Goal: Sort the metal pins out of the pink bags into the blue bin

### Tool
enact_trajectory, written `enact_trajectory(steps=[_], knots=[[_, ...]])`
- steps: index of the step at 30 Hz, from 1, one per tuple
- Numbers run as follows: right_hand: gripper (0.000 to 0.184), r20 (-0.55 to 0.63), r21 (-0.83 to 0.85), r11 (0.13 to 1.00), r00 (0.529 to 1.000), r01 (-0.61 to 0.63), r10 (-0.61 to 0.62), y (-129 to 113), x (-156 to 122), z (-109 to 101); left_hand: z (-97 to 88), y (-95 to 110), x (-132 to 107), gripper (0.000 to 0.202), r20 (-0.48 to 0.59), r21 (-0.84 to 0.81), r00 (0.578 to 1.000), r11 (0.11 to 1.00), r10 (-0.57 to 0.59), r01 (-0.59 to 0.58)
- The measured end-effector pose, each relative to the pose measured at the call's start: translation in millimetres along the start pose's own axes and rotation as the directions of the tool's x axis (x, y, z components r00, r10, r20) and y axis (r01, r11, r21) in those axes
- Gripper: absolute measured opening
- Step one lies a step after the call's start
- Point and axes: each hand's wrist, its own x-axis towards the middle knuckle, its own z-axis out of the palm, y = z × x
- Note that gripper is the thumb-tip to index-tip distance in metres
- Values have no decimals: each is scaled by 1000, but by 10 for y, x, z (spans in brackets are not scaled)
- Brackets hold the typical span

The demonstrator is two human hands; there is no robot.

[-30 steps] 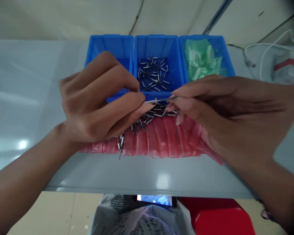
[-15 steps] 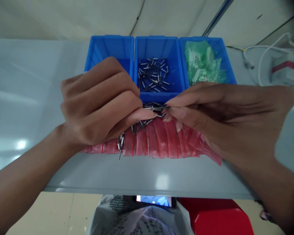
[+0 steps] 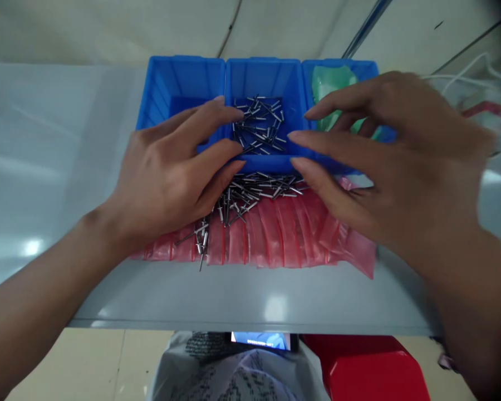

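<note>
Rivets (image 3: 259, 186) lie across pink plastic bags (image 3: 271, 234) beside blue bins (image 3: 267, 75).

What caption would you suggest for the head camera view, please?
Left hand and right hand over blue bins, blind rivets strewn on pink bags.

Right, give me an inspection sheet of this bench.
Surface: grey table, glossy.
Job's things: rivets in the middle of three blue bins and heaped on red plastic bags; green plastic bags in the right bin.
Clutter: red-and-white packet, blurred, right of the bins.
Hands: left hand and right hand open, fingers spread over the bins, holding nothing.
Cables: white cable at back right.
Surroundings: red stool and lit phone below the table edge.
</note>
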Motion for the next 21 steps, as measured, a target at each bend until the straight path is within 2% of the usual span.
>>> enact_trajectory(steps=[2,4,7,11,13,16,19,21], knots=[[28,86,-33,999,996,21,-18,65,-19,27,2,11,-4,20,-3,-8,1000,1000,4,-4],[23,118,-20,1000,993,20,-17,104,-39,62,4,20,-6,17,-11,-14,1000,1000,7,-8],[16,103,2,1000,995,-15,15,118,-54,82,11,24,-18,17,-31,-29,999,1000,11,-12],[19,65,2,995,993,-102,102,11,4,33,26,19,-40,19,-26,-48,1000,999,-7,6],[18,33,11,998,998,-60,59,-93,44,24,39,12,-39,19,-40,-43,999,999,9,-11],[21,11,15,991,991,134,-134,-235,66,71,57,3,-16,17,-96,-25,993,998,63,-65],[34,82,-32,943,941,331,-328,-291,44,139,60,0,6,18,-103,-6,992,997,75,-76],[35,120,-31,935,930,353,-347,-290,25,166,55,1,5,18,-89,-3,994,998,68,-68]])
